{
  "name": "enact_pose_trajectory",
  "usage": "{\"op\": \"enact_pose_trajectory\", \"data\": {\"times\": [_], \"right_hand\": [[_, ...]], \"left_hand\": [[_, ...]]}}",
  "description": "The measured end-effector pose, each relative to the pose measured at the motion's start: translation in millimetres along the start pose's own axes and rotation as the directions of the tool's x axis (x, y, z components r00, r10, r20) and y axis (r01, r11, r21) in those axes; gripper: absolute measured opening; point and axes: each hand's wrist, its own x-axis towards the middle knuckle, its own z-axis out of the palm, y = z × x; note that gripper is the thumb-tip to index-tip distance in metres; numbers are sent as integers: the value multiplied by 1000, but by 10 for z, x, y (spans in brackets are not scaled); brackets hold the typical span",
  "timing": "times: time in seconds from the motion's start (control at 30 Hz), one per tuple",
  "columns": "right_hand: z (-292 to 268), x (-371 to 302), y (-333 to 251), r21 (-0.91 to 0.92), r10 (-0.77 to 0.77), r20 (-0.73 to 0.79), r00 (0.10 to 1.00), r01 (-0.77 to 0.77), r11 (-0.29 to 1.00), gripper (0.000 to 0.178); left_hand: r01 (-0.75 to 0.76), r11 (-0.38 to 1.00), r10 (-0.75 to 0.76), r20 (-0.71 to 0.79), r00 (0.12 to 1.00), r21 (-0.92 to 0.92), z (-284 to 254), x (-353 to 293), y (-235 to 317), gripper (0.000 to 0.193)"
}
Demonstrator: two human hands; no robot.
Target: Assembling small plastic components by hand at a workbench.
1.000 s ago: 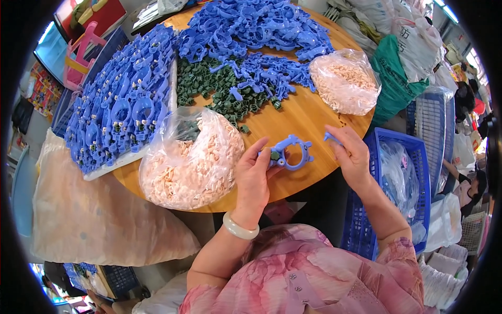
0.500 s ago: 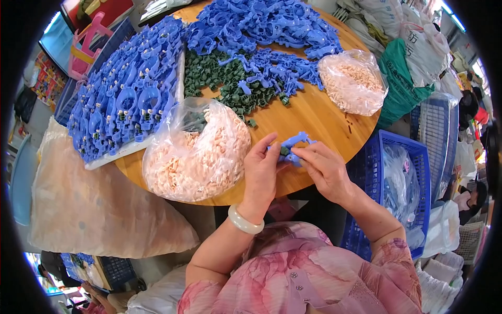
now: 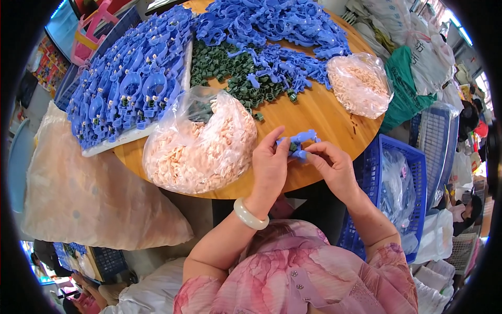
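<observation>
Both hands grasp one blue part [image 3: 299, 144] between them: left hand [image 3: 269, 168] pinching its near end, right hand [image 3: 331, 166] its side.

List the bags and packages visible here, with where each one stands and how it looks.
Clear plastic bag: table's near edge, left of the hands, bulging, pale pink pieces.
Smaller clear bag: table's right edge, rounded, same pink pieces.
Green bag: beyond the table's right edge, slumped.
Large translucent sack: lower left, beside the table.
</observation>
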Motion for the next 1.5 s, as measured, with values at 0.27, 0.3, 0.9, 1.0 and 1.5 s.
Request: {"op": "enact_pose_trajectory", "data": {"times": [0.27,0.3,0.9,1.0,1.5], "right_hand": [[69,22,-31,-400,-265,-60,962,220,890,16],[79,22,-34,-482,-379,-50,924,310,820,19],[101,6,-35,-533,-396,-49,917,311,787,23],[96,9,-28,-549,-430,-26,903,346,761,23],[63,27,-33,-563,-363,30,931,316,764,22]], "left_hand": [[-15,999,15,10,1000,29,-43,52,-50,34],[-11,1000,11,13,1000,7,-33,45,-44,34],[-93,988,102,-66,993,123,-53,103,-210,32],[-92,987,101,-63,993,129,-51,97,-201,32],[-85,986,93,-50,994,145,-62,96,-197,32]]}}
